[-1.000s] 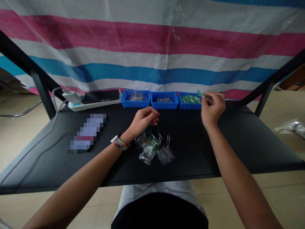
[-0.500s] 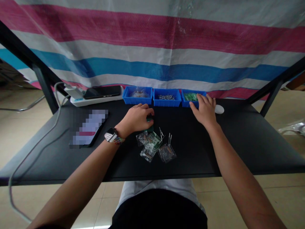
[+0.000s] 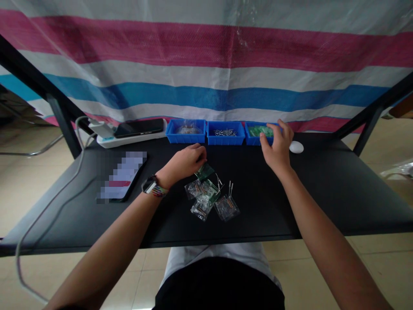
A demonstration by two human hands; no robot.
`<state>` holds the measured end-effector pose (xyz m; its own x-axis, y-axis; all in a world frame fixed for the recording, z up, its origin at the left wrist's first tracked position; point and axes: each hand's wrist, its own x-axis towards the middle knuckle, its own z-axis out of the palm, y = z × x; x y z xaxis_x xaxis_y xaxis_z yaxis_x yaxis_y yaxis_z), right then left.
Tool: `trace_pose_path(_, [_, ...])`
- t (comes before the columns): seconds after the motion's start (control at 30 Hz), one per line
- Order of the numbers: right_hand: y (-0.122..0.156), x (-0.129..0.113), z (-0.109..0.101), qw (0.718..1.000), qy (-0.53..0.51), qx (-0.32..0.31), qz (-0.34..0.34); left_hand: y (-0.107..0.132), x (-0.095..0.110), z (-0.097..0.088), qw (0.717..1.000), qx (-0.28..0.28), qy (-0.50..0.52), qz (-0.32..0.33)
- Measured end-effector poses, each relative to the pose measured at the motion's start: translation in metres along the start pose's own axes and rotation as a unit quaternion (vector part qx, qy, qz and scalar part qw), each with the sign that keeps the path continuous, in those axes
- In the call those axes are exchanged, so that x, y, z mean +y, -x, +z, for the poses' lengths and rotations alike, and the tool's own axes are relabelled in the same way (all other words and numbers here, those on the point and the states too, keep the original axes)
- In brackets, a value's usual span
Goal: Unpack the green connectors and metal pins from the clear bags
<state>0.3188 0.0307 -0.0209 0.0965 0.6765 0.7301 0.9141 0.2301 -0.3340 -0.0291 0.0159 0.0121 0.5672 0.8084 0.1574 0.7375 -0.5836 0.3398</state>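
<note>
My left hand (image 3: pixel 187 160) is closed, its curled fingertips at the upper left edge of a green packet (image 3: pixel 205 171) on the black table. Whatever those fingers hold, if anything, is hidden. Just in front of it lie clear plastic packets (image 3: pixel 201 202) with copper-coloured pieces inside and another small green piece. Thin silver pins (image 3: pixel 230 188) rest beside a further clear packet (image 3: pixel 226 208). My right hand (image 3: pixel 278 146) is open, thumb and fingers apart, at the right side of a blue bin (image 3: pixel 254 141) with green packets (image 3: pixel 260 131) in it.
A middle blue bin (image 3: pixel 226 140) holds silver pins, and a left blue bin (image 3: pixel 186 138) holds clear bags. At left are a white power strip (image 3: pixel 135 138), a dark phone on it, a lit phone (image 3: pixel 122 176) and a cable. A white oval object (image 3: pixel 296 147) sits at right.
My left hand has drawn slightly left, uncovering more of the green packet. My right hand has lifted a little off the right bin, showing more of its green contents.
</note>
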Motion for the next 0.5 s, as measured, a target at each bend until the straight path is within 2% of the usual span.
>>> trace_pose_path(0.13, [-0.002,-0.004,-0.003,0.999,-0.048,0.021,0.007,0.003,0.004,-0.007,0.998,0.012,-0.032,-0.049])
trace_pose_path(0.23, [-0.003,-0.011,-0.006,0.996,-0.086,0.029,0.000,0.002,0.006,-0.010,0.997,0.041,-0.032,-0.054])
trace_pose_path(0.37, [-0.002,-0.028,-0.010,0.991,-0.133,0.033,-0.003,-0.001,0.008,-0.010,0.987,0.122,0.100,-0.015])
trace_pose_path(0.43, [0.000,-0.039,-0.013,0.985,-0.173,0.002,0.007,-0.003,0.009,-0.008,0.969,0.165,0.185,-0.012])
trace_pose_path(0.5, [0.003,-0.051,-0.014,0.968,-0.245,-0.053,0.029,-0.004,0.011,-0.006,0.946,0.206,0.249,-0.021])
